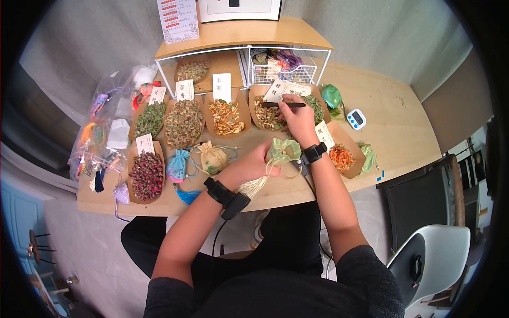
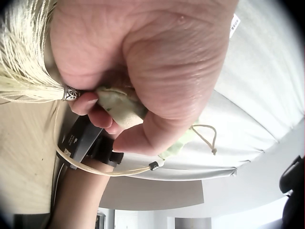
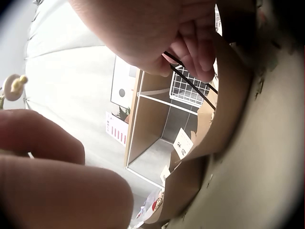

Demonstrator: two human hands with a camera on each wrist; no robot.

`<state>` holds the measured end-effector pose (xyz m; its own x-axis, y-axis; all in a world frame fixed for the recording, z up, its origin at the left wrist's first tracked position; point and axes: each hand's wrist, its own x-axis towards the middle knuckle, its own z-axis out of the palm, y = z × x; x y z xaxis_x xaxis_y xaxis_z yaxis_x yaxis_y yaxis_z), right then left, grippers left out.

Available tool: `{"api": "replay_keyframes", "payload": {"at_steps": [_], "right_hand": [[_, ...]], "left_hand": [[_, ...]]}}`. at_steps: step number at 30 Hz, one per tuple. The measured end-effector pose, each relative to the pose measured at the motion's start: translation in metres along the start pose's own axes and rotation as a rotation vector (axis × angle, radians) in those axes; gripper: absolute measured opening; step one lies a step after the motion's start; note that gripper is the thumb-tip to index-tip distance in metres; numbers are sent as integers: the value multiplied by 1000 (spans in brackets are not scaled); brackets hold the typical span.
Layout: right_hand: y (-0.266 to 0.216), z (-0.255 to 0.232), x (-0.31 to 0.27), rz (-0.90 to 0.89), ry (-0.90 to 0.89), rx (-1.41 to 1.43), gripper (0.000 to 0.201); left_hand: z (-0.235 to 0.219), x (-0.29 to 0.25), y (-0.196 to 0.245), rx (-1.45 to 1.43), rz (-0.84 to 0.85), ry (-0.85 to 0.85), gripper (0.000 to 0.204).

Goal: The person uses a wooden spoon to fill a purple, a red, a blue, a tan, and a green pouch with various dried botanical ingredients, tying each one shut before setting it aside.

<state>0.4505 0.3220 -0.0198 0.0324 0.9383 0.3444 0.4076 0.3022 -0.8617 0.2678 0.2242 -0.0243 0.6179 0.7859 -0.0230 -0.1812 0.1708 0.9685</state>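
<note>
My left hand [image 1: 258,160] grips a light green drawstring pouch [image 1: 285,150] with its top spread open near the table's front edge. From the pouch hangs a cream tassel [image 2: 24,52], and its cord loops below the fingers in the left wrist view. Black tweezers [image 3: 193,87] are pinched in my right hand [image 1: 300,121], their two prongs slightly apart. Their tips reach over a brown paper tray of pale dried herb pieces [image 1: 266,118], behind the pouch. A white label card [image 1: 274,91] stands at the back of that tray.
Left of it are paper trays of dried jasmine-like flowers [image 1: 226,116], brownish herbs [image 1: 183,123] and rosebuds [image 1: 147,176]. An orange-filled tray [image 1: 341,158] and a white timer [image 1: 356,119] lie right. Blue [image 1: 178,165] and beige [image 1: 213,158] pouches sit in front; a shelf [image 1: 244,38] stands behind.
</note>
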Motion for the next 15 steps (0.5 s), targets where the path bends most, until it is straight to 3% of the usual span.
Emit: {"api": "replay_keyframes", "payload": {"at_steps": [15], "right_hand": [[0, -8, 6, 24, 96, 259, 29]], "left_hand": [[-1, 3, 1, -26, 74, 54, 69]]}}
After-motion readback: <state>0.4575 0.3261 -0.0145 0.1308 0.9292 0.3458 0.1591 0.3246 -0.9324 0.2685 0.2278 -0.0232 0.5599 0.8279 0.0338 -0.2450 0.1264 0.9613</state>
